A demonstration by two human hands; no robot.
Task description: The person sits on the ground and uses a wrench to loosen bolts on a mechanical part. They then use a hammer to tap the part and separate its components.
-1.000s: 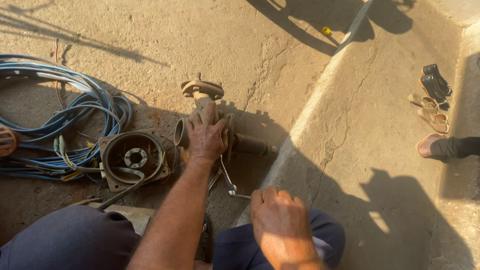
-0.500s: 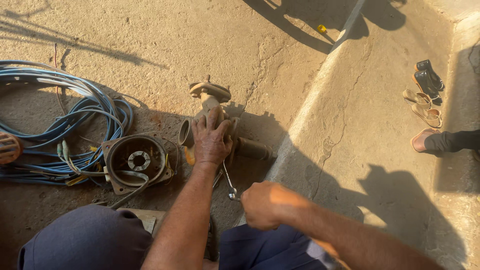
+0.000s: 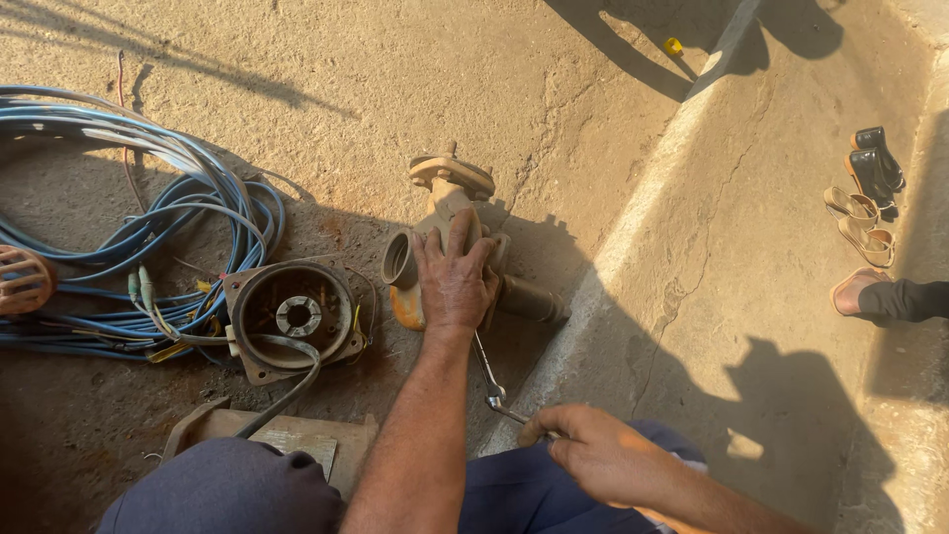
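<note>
Rusty pump body (image 3: 450,213) under left fingers (image 3: 445,259), wrench (image 3: 487,371) in right fingers (image 3: 554,427)

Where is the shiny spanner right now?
In the head view, the spanner lies low in the middle, its end gripped by the right hand, just below the left hand on the pump body.

Pump body (image 3: 450,213): dull, rusty cast metal. Wrench (image 3: 488,374): shiny steel. Cables (image 3: 188,208), 9 o'clock: glossy blue plastic. Ground (image 3: 395,89): rough concrete.

Both forearms bare, no sleeves, gloves or watch; dark navy trousers (image 3: 227,489) over knees.
</note>
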